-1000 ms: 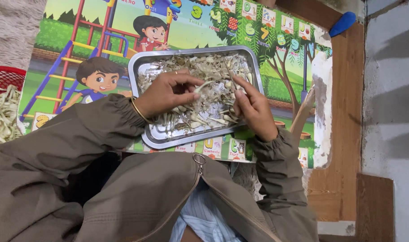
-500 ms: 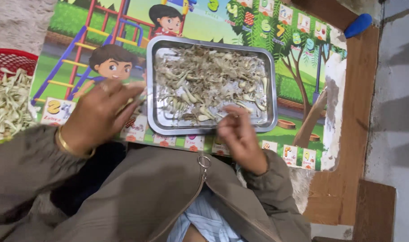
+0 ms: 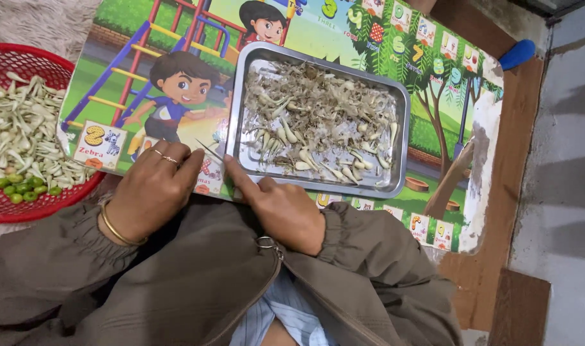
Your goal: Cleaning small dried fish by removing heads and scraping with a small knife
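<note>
we look down on our two hands at the near edge of a colourful picture board (image 3: 145, 77) laid on a wooden table (image 3: 523, 192); our left hand (image 3: 153, 192) rests curled on the board's lower edge, its fingers (image 3: 183, 168) pinching a thin sliver (image 3: 209, 150) that slants up and left from the fingertips; our right hand (image 3: 283, 208) lies loosely clenched just below the steel tray (image 3: 401, 128), forefinger stretched up and left to the tray's near left corner, grasping nothing; the tray holds pale bulbs and dry husks (image 3: 318, 128), lying up and right of both hands, its long side running left to right; the right hand is the nearer; a red basket (image 3: 10, 208) of peeled pieces and green peas sits to the left, close to the left hand.
</note>
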